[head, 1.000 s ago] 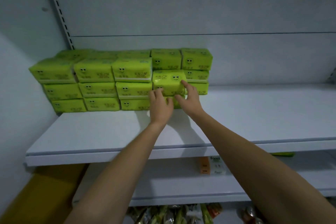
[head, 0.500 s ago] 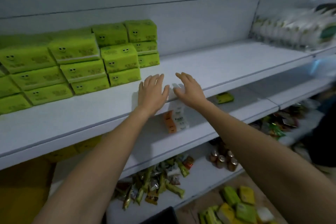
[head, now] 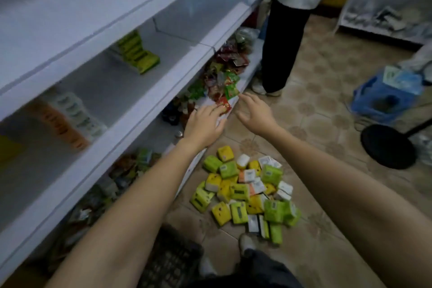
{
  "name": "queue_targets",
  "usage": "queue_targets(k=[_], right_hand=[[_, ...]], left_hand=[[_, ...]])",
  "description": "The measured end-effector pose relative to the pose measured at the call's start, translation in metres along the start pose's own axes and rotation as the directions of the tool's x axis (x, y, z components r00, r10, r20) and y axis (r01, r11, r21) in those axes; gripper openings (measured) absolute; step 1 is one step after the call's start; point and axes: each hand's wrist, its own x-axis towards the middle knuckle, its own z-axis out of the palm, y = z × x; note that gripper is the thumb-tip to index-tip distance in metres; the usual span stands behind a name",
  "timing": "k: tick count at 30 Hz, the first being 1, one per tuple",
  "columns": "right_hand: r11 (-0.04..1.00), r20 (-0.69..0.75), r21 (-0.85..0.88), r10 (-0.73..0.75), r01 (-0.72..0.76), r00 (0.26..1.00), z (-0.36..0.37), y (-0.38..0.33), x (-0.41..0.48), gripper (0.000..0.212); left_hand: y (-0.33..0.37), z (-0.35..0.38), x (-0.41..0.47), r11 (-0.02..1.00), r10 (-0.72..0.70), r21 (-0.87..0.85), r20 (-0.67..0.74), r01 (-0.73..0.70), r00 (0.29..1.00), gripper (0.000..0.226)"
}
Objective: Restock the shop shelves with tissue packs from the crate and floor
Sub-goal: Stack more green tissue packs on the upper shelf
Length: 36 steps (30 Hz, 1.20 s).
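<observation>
On the floor (head: pixel 315 110): packs (head: pixel 245 192) in a loose heap, green, yellow and white-orange mixed, lying at all angles on the tiles beside the foot of the shelves (head: pixel 140 114).
Left hand (head: pixel 205 121): palm down, fingers straight and close together, nothing held. It hangs before the lip of a low shelf. Whether the fingertips touch the snack bags (head: pixel 224 82) there cannot be told.
Right hand (head: pixel 254 112): just beside the left, fingers loosely spread, nothing held, over bare tiles.
Packs to hands: the heap lies lower in the view and nearer the wearer than both hands, well apart from them, between the two forearms. No contact.
Crate (head: pixel 170 262): dark, latticed, at the bottom edge by the wearer's legs. Contents not visible.
Step in hand (judged): the reach down to the heap for the next load.
Method (advised): bend at the knees and bring both hands down over the near side of the heap. Choose packs of one colour that already lie flat and side by side. Press them together from both ends and lift them as one block, so that they go onto a shelf squared up. The soft wrappers will likely give under a hard squeeze, so press lightly.
Hazards (judged): a shoe (head: pixel 245 243) stands near the heap's edge, where a step could crush packs. A second person (head: pixel 280 42) stands further along the aisle.
</observation>
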Motion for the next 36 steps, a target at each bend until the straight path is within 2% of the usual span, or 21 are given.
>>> queue_targets(k=[3,9,15,17,19,23,27,30,34,36], right_hand=[[0.984,0.101,-0.016,0.181,-0.180,0.978,0.020,0.086,-0.033,0.057],[0.905,0.308,0.021,0.398,-0.425,0.864,0.103,0.229,-0.099,0.054],[0.807,0.474,-0.016,0.526,-0.590,0.707,0.275,0.355,-0.153,0.054],[0.748,0.497,-0.011,0.580,-0.664,0.645,0.334,0.397,-0.164,0.054],[0.682,0.509,-0.002,0.630,-0.731,0.586,0.387,0.435,-0.175,0.055],[0.608,0.503,-0.027,0.695,-0.794,0.514,0.469,0.496,-0.199,0.059],[0.470,0.426,0.063,0.785,-0.880,0.450,0.520,0.529,-0.208,0.056],[0.305,0.376,0.216,0.851,-0.927,0.368,0.540,0.535,-0.210,0.054],[0.053,0.468,0.406,0.846,-0.913,0.257,0.549,0.518,-0.207,0.070],[0.024,0.458,0.457,0.851,-0.889,0.258,0.548,0.507,-0.206,0.070]], left_hand=[[0.038,0.073,0.018,0.995,0.030,-0.094,0.175,-0.014,0.984,0.047],[0.088,0.247,0.025,0.963,-0.008,-0.235,0.467,0.133,0.884,0.047],[0.089,0.463,0.004,0.893,-0.013,-0.320,0.684,0.316,0.729,0.051],[0.082,0.537,0.003,0.901,0.020,-0.294,0.763,0.319,0.646,0.053],[0.076,0.603,0.007,0.910,0.049,-0.285,0.796,0.302,0.603,0.056],[0.080,0.708,0.019,0.940,0.068,-0.250,0.803,0.232,0.592,0.062],[0.094,0.772,0.042,0.942,0.139,-0.293,0.783,0.163,0.606,0.070],[0.103,0.802,0.051,0.934,0.096,-0.283,0.785,0.217,0.612,0.071],[0.103,0.813,0.042,0.880,0.049,-0.346,0.749,0.327,0.661,0.060],[0.098,0.807,0.035,0.814,0.015,-0.409,0.725,0.413,0.688,0.054]])
